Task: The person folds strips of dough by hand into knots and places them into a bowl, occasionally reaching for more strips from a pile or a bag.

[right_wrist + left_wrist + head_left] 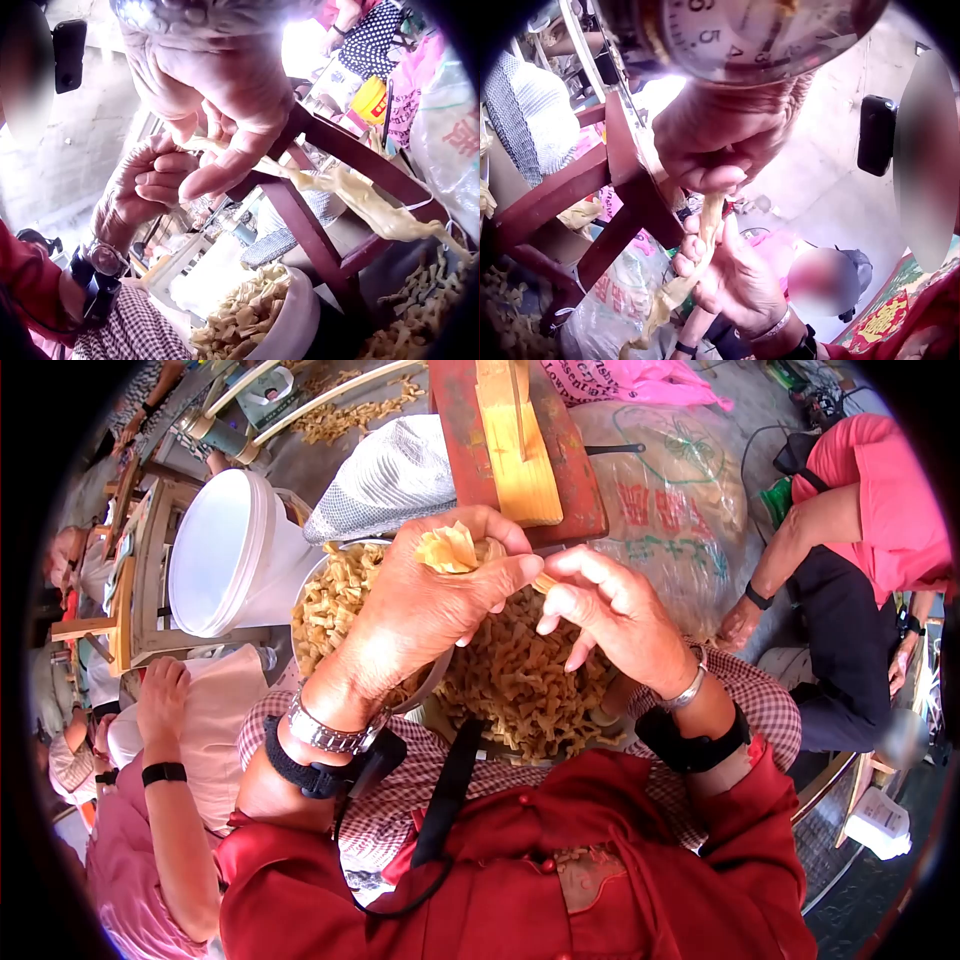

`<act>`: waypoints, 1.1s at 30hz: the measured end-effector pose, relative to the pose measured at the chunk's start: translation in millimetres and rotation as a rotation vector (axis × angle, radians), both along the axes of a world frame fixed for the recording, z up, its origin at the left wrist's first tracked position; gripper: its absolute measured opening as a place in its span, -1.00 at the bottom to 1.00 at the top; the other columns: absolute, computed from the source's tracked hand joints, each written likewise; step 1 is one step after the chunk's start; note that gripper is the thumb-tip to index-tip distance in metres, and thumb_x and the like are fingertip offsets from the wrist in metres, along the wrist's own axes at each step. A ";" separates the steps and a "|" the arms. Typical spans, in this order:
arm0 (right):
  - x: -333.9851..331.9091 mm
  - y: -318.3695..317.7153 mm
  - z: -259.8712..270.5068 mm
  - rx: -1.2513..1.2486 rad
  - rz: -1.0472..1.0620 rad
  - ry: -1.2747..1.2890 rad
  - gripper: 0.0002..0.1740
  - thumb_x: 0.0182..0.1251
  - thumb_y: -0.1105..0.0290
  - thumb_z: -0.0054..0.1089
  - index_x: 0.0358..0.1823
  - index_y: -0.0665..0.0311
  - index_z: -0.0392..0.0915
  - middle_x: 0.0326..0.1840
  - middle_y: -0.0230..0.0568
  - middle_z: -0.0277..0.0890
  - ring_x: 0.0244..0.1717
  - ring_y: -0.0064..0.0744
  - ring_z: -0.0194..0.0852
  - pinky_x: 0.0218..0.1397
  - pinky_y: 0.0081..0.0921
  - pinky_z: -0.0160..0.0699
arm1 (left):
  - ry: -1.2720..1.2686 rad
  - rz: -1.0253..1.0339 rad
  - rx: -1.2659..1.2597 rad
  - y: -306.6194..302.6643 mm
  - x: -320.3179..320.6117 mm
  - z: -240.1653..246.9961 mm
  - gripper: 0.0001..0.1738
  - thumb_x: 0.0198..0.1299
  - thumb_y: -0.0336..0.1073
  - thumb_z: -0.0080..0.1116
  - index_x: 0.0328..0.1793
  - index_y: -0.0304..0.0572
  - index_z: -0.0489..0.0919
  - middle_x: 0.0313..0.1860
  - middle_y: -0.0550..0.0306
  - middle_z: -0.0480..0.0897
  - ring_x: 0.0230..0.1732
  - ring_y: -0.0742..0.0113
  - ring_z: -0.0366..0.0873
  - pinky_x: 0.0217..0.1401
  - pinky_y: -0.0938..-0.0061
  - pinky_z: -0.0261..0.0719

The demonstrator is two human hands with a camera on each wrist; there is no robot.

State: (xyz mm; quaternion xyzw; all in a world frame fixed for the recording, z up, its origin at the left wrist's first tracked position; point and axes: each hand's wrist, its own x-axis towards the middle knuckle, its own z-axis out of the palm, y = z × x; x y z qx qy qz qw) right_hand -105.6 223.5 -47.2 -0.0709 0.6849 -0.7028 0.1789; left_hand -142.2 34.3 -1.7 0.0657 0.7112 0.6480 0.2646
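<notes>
The left hand [430,585] curls its fingers round a pale yellow strip [543,582], and a crumpled yellow piece [448,550] shows at that hand. Thumb and fingers of the right hand [625,615] pinch the strip close to the left fingertips. In the left wrist view the strip [671,296] runs from the left hand [720,135] past the right hand [739,281] and hangs down. The right wrist view shows its long, limp part [360,202]. Below the hands lie brown twisted pieces [520,685], beside a container of lighter pieces [335,600].
A red bench [580,490] bearing a yellow wooden block [525,470] stands just beyond the hands. White bucket [215,555] and mesh sack [385,475] are at left; a large clear bag [665,510] is at right. People sit on both sides.
</notes>
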 end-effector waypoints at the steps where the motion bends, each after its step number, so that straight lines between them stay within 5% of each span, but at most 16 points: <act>1: 0.6 -3.4 3.2 -0.015 0.011 -0.010 -0.67 0.40 0.19 0.02 -0.07 0.34 0.44 -0.35 -0.29 0.44 -0.32 -0.60 0.47 -0.54 -0.67 0.60 | 0.002 0.004 0.006 -0.5 -0.4 0.0 -0.80 0.19 -0.29 0.24 -0.16 -0.23 0.54 -0.58 0.35 0.45 -0.71 0.70 0.25 -0.74 0.77 0.13; 4: -1.0 -2.2 6.5 0.107 0.052 0.204 -0.73 0.40 0.24 -0.03 -0.30 0.33 0.44 -0.50 -0.32 0.40 -0.44 -0.60 0.38 -0.52 -0.62 0.41 | -0.058 0.092 0.053 -1.4 -2.4 5.4 -0.82 0.21 -0.32 0.20 -0.14 -0.22 0.51 -0.56 0.36 0.42 -0.70 0.71 0.18 -0.74 0.78 0.09; 6: -5.6 7.6 13.8 0.191 0.033 0.321 -0.71 0.38 0.28 -0.09 -0.46 0.31 0.40 -0.62 -0.34 0.31 -0.58 -0.58 0.28 -0.49 -0.55 0.27 | -0.052 0.122 0.308 -16.7 -13.8 4.4 -0.83 0.24 -0.31 0.16 -0.13 -0.22 0.49 -0.53 0.36 0.40 -0.68 0.71 0.13 -0.74 0.79 0.07; 12: -38.5 25.6 43.0 0.427 0.024 0.496 -0.63 0.42 0.20 -0.08 -0.46 0.32 0.43 -0.60 -0.34 0.37 -0.54 -0.56 0.34 -0.45 -0.57 0.28 | 0.051 0.189 0.442 -13.9 -36.4 12.8 -0.88 0.29 -0.31 0.08 -0.18 -0.17 0.45 -0.54 0.39 0.31 -0.68 0.72 0.06 -0.71 0.79 0.06; 16: -74.0 33.8 51.4 0.577 -0.114 0.694 -0.65 0.41 0.21 -0.08 -0.43 0.35 0.41 -0.63 -0.31 0.31 -0.57 -0.57 0.25 -0.47 -0.53 0.24 | 0.126 0.225 0.378 0.8 -60.1 23.9 -0.89 0.26 -0.28 0.13 -0.23 -0.11 0.47 -0.57 0.41 0.31 -0.65 0.71 0.13 -0.68 0.77 0.11; 20: -95.9 34.8 50.8 0.691 -0.236 0.769 -0.68 0.34 0.20 -0.08 -0.42 0.31 0.45 -0.61 -0.06 0.39 -0.53 0.02 0.39 -0.46 -0.28 0.31 | 0.178 0.240 0.360 10.3 -79.8 15.0 -0.88 0.26 -0.27 0.14 -0.25 -0.13 0.52 -0.57 0.40 0.36 -0.65 0.68 0.18 -0.64 0.73 0.18; 24: -105.7 34.7 20.8 0.876 -0.234 0.778 -0.73 0.32 0.25 -0.07 -0.37 0.29 0.48 -0.58 -0.04 0.42 -0.50 0.05 0.41 -0.44 -0.25 0.34 | 0.207 0.295 0.159 12.4 -92.9 -8.5 -0.86 0.23 -0.27 0.17 -0.35 -0.13 0.57 -0.63 0.40 0.39 -0.64 0.65 0.25 -0.63 0.70 0.20; 26: -101.5 36.5 8.1 0.969 -0.159 0.753 -0.76 0.32 0.27 -0.06 -0.34 0.29 0.49 -0.56 -0.04 0.44 -0.50 0.06 0.41 -0.44 -0.23 0.35 | 0.465 0.371 -0.136 5.6 -96.6 -26.3 -0.84 0.23 -0.27 0.16 -0.36 -0.15 0.57 -0.65 0.42 0.39 -0.66 0.67 0.22 -0.65 0.70 0.19; 27: -97.4 37.1 7.5 0.875 -0.176 0.699 -0.76 0.33 0.26 -0.05 -0.32 0.29 0.49 -0.57 -0.06 0.44 -0.52 0.00 0.42 -0.45 -0.25 0.35 | 0.588 0.406 -0.286 -0.3 -97.3 -32.0 -0.83 0.23 -0.27 0.15 -0.37 -0.16 0.57 -0.66 0.42 0.39 -0.67 0.68 0.21 -0.66 0.70 0.18; 29: -84.4 41.5 9.3 0.692 -0.221 0.589 -0.76 0.35 0.26 -0.04 -0.30 0.29 0.49 -0.59 -0.10 0.44 -0.55 -0.12 0.44 -0.46 -0.29 0.34 | 0.285 0.170 -0.321 -23.9 -87.1 -12.7 -0.76 0.24 -0.17 0.16 -0.37 -0.16 0.58 -0.69 0.39 0.43 -0.74 0.72 0.22 -0.75 0.70 0.15; 31: -60.4 27.3 29.1 0.564 -0.206 0.521 -0.74 0.40 0.24 -0.05 -0.28 0.30 0.49 -0.60 -0.16 0.43 -0.58 -0.37 0.42 -0.49 -0.39 0.32 | 0.312 -0.030 -0.377 -28.2 -63.8 15.4 -0.69 0.19 -0.06 0.23 -0.34 -0.17 0.61 -0.72 0.37 0.43 -0.72 0.71 0.28 -0.75 0.70 0.18; 32: -54.2 18.8 26.9 0.416 -0.201 0.661 -0.73 0.42 0.24 -0.03 -0.27 0.31 0.51 -0.60 -0.24 0.42 -0.57 -0.56 0.39 -0.50 -0.48 0.30 | 0.291 -0.134 -0.404 -30.0 -54.6 18.8 -0.63 0.14 0.01 0.26 -0.29 -0.19 0.62 -0.74 0.36 0.41 -0.74 0.68 0.30 -0.75 0.72 0.20; 33: -43.1 2.8 32.6 0.234 -0.236 0.683 -0.79 0.36 0.30 0.09 -0.19 0.32 0.52 -0.61 -0.28 0.45 -0.51 -0.51 0.47 -0.40 -0.46 0.44 | 0.266 -0.250 -0.424 -30.5 -47.9 16.0 -0.55 0.09 0.08 0.29 -0.23 -0.21 0.64 -0.75 0.35 0.39 -0.76 0.65 0.31 -0.75 0.75 0.21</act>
